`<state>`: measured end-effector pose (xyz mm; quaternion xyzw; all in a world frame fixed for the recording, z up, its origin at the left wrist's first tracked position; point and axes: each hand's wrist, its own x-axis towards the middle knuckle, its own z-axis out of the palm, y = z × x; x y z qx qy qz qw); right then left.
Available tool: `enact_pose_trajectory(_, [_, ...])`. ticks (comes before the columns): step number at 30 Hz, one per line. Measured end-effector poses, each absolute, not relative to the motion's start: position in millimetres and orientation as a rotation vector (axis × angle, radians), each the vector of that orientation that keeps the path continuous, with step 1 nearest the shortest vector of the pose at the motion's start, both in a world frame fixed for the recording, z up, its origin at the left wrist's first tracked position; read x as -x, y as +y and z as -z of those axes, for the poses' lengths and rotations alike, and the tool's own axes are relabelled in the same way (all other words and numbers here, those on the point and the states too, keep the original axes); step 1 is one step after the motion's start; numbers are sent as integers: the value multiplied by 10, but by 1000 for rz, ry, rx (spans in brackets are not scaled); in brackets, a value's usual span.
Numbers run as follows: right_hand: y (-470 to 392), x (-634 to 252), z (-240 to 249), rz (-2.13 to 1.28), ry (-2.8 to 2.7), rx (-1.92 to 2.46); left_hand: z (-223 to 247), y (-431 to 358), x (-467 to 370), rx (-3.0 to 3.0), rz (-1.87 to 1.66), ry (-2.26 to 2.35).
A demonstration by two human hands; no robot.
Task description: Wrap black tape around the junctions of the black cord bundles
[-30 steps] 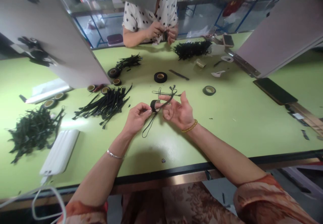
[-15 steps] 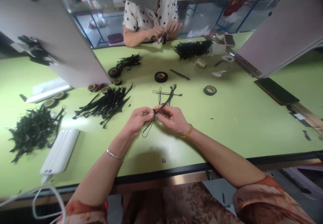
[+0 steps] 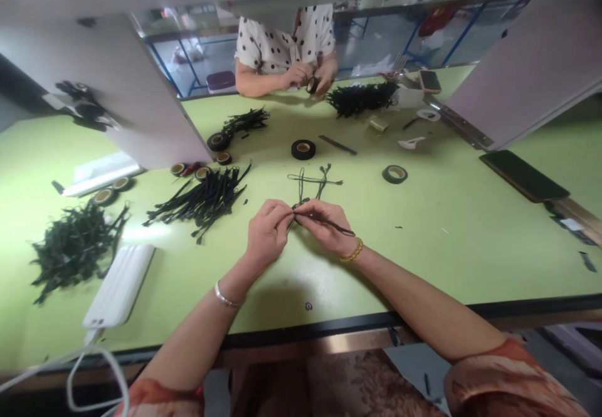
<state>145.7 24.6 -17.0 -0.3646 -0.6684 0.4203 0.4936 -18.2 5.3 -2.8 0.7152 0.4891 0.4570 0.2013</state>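
Over the green table, my left hand and my right hand meet fingertip to fingertip, both closed on a thin black cord. One part of the cord lies across the fingers of my right hand; the pinched spot is partly hidden. Just beyond my fingers, more black cords lie loosely crossed on the table. A black tape roll rests further back, and another tape roll sits to its right. Left of my hands is a pile of black cords.
A second cord pile and a white power bank with a cable are at the left. A dark phone lies at the right. Across the table a person in a dotted shirt holds a tape roll. Upright panels flank the table.
The cord in my right hand has swung from pointing away to lying back across the fingers. My left hand has turned slightly. The view has shifted a little, and the other person's hands have moved.
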Motion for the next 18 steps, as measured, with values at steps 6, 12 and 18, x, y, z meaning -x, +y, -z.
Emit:
enact_pose_trajectory(6, [242, -1458, 106, -1076, -1618, 912, 25, 112, 233, -1857, -1171, 1303])
enact_pose_trajectory(12, [365, -1546, -5, -1751, -1094, 994, -6, 130, 248, -1658, -1048, 1162])
enact_pose_trajectory(18, [459, -1596, 28, -2004, -743, 865, -60, 65, 227, -2064, -899, 1260])
